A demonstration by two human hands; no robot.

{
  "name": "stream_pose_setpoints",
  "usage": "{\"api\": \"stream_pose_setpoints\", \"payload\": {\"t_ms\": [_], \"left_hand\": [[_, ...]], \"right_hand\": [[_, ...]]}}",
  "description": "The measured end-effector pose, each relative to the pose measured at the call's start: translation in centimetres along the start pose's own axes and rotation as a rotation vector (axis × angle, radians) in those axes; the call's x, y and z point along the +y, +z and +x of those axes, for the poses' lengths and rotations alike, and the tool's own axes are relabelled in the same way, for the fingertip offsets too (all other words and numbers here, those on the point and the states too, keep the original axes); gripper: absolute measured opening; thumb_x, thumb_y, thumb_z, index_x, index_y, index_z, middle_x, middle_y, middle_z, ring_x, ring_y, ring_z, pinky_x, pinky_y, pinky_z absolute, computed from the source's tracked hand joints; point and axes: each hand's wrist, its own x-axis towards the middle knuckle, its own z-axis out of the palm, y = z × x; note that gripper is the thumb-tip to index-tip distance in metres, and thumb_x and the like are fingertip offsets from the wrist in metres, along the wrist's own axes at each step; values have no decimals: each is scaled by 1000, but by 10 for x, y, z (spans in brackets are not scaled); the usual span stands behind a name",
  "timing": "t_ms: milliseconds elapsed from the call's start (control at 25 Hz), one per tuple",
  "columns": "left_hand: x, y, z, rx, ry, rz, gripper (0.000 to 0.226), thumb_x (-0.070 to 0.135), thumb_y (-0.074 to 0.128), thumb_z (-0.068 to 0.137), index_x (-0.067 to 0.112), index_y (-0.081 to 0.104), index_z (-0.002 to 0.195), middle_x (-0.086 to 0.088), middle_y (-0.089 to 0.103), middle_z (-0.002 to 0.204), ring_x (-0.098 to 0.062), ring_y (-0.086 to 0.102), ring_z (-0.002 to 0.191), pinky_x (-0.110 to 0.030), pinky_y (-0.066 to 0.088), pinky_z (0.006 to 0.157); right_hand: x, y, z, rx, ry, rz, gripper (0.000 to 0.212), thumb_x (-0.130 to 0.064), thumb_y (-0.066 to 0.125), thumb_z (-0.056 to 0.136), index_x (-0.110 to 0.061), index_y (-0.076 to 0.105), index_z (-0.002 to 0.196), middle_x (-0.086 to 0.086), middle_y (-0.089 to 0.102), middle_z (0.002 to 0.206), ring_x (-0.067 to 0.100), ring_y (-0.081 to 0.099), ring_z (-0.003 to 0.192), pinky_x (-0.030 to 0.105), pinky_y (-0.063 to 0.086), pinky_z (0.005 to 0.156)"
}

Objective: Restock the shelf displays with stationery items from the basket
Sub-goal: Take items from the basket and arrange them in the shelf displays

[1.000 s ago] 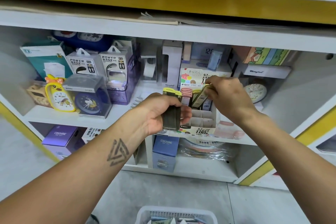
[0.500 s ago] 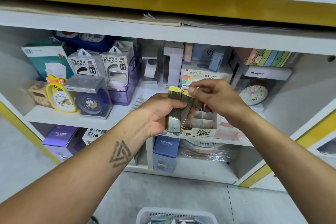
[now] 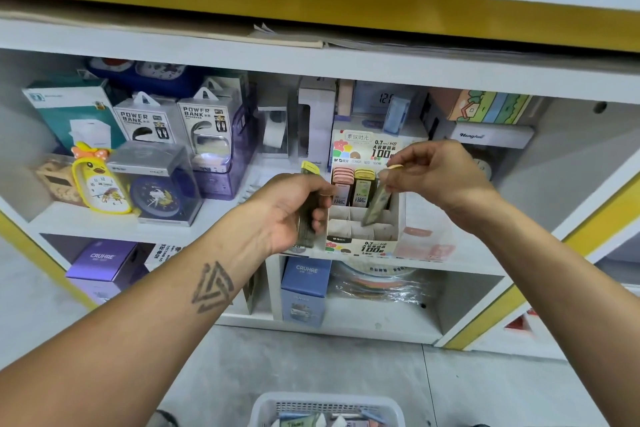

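1. The right hand (image 3: 438, 175) pinches one pencil-lead case (image 3: 375, 203) by its yellow top, between thumb and fingertips. The case tilts, with its bottom end going down into a cell of the lead display box (image 3: 363, 232). I think it is held by the top so the fingers stay out of the small cell.
2. The left hand (image 3: 294, 210) is curled round a small stack of lead cases (image 3: 309, 204), just beside the left wall of the display box. I think it keeps the spare ones close so the other hand can take them one at a time.
3. The display box stands at the front edge of the white shelf (image 3: 221, 215). Pink and yellow cases already stand in its back row. The front cells look mostly bare.
4. The box reads "0.7", "HB", "100" and "M&G".
5. Toward the left end of the shelf, two packs (image 3: 175, 121) say "POWER BANK". A yellow duck clock (image 3: 100, 180) stands near the front edge.
6. On the shelf below, a blue box (image 3: 304, 291) says "CRUHRE".
7. The white basket (image 3: 327, 409) sits on the floor below the hands, with more items inside.
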Motion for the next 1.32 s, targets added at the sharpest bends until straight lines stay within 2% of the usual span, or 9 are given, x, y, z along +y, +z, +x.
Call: {"api": "stream_pose_setpoints", "payload": {"t_ms": [200, 480, 640, 720, 840, 960, 1040, 1160, 1320], "left_hand": [[0, -1, 2, -84, -42, -30, 60, 40, 37, 90, -6, 66, 116, -7, 55, 70, -18, 43, 57, -31, 37, 57], [-4, 0, -1, -44, 22, -58, 16, 0, 52, 95, 6, 67, 97, -10, 69, 88, -19, 64, 69, -31, 56, 55], [-6, -4, 2, 0, 68, -12, 32, -6, 65, 87, 0, 63, 119, -13, 70, 96, -24, 65, 83, -40, 59, 75], [-8, -3, 3, 17, 82, 28, 38, -6, 68, 85, -3, 61, 122, -17, 71, 103, -27, 66, 90, -47, 55, 90], [-9, 0, 5, 36, 149, 116, 30, -2, 74, 81, -1, 68, 111, -15, 73, 98, -25, 68, 84, -42, 55, 88], [-11, 5, 6, 23, 245, 186, 28, 1, 79, 78, 2, 72, 105, -15, 75, 99, -24, 70, 89, -39, 56, 90], [-12, 12, 6, 8, 336, 223, 19, 1, 79, 78, 9, 75, 94, -9, 76, 91, -21, 71, 89, -32, 57, 86], [-10, 18, 9, 165, 571, 600, 18, 9, 71, 88, 17, 74, 104, 3, 74, 103, -12, 68, 100, -21, 52, 90], [-12, 10, 13, 239, 775, 1167, 49, 12, 54, 93, 20, 53, 141, 8, 45, 150, -11, 38, 138, -23, 30, 113]], "right_hand": [[5, 10, 8, 62, -60, 12, 5, -1, 64, 94, -4, 66, 98, 20, 75, 95, 20, 77, 78, 33, 62, 80], [13, 24, 17, 159, -244, -329, 8, -9, 63, 96, -10, 71, 97, 2, 75, 82, 0, 70, 64, 11, 52, 62], [20, 34, 18, 143, -395, -687, 17, -12, 69, 92, -10, 73, 109, 4, 70, 100, 19, 62, 86, 34, 53, 80], [19, 37, 17, 148, -415, -679, 13, -9, 67, 92, -9, 69, 105, 5, 68, 100, 21, 63, 87, 34, 52, 79], [11, 37, 14, 126, -333, -482, 9, -22, 66, 95, -18, 71, 100, -4, 70, 94, 11, 62, 73, 17, 45, 67], [-2, 37, 3, -116, -87, -57, 11, -25, 75, 89, -23, 73, 99, -4, 73, 80, 12, 63, 62, 25, 51, 58], [-5, 33, -1, -128, -90, -24, 11, -11, 78, 85, -17, 73, 93, -1, 70, 75, 15, 62, 63, 32, 54, 63], [-3, 18, 0, 28, -134, -97, 10, -6, 77, 84, -12, 70, 88, 13, 71, 79, 24, 67, 63, 44, 60, 71], [10, 9, 2, 171, -270, -451, 15, -14, 74, 89, -21, 66, 99, 1, 70, 86, 19, 69, 74, 44, 59, 73]]}}
